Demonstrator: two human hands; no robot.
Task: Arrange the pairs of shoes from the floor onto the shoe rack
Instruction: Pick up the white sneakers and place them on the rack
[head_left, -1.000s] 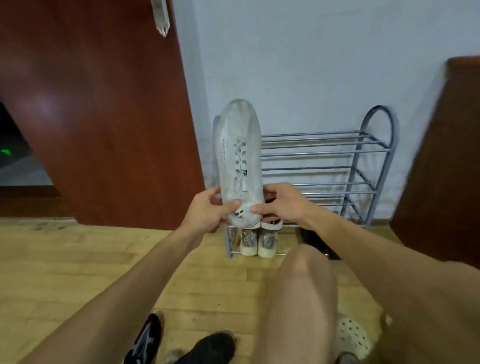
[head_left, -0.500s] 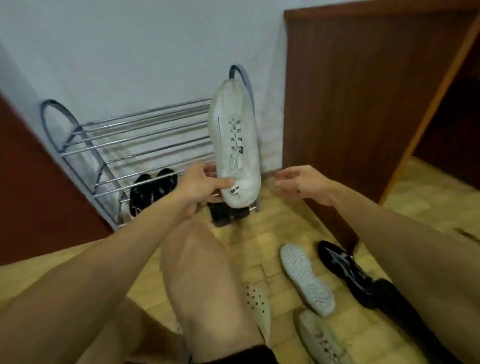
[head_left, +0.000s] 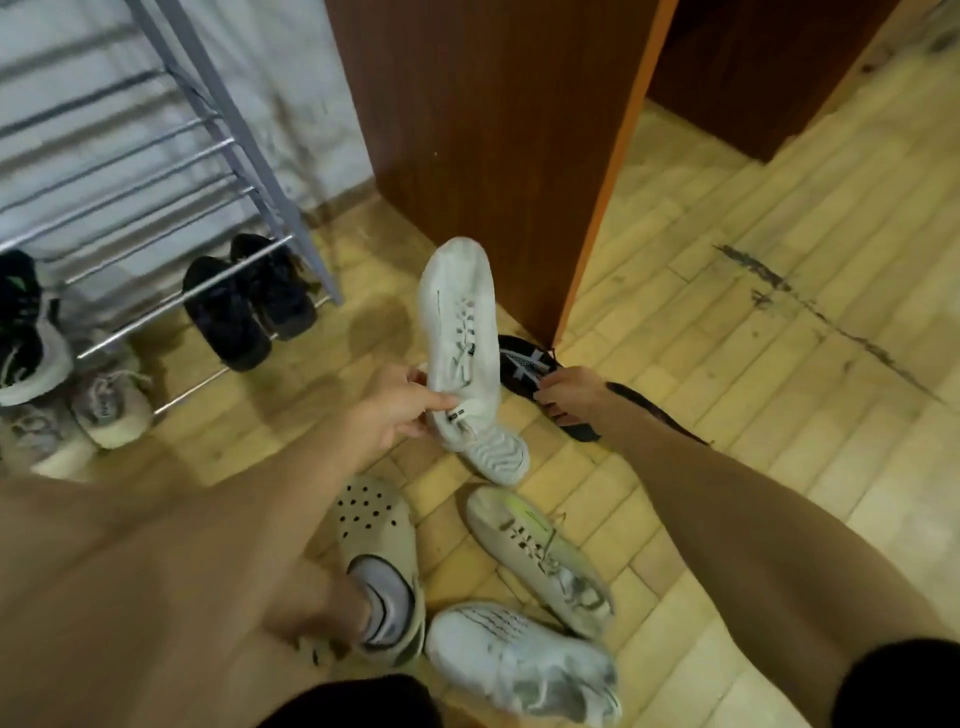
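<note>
My left hand grips a white lace-up sneaker by its heel, toe pointing up and away, above the floor. Under it its match lies sole-up on the floor. My right hand is down on a black sneaker with white stripes by the wooden panel, fingers curled at its laces; the shoe rests on the floor. The grey metal shoe rack stands at upper left with a black pair on its lowest bars.
Pale grey shoes and a black-and-white shoe sit at the rack's left end. A sneaker with a yellow-green stripe and a white one lie near my foot in a beige clog. A brown wooden panel stands right of the rack.
My view swung right and down to the floor. My right hand let go of the white sneaker and dropped onto the black one. My left hand lowered the white sneaker.
</note>
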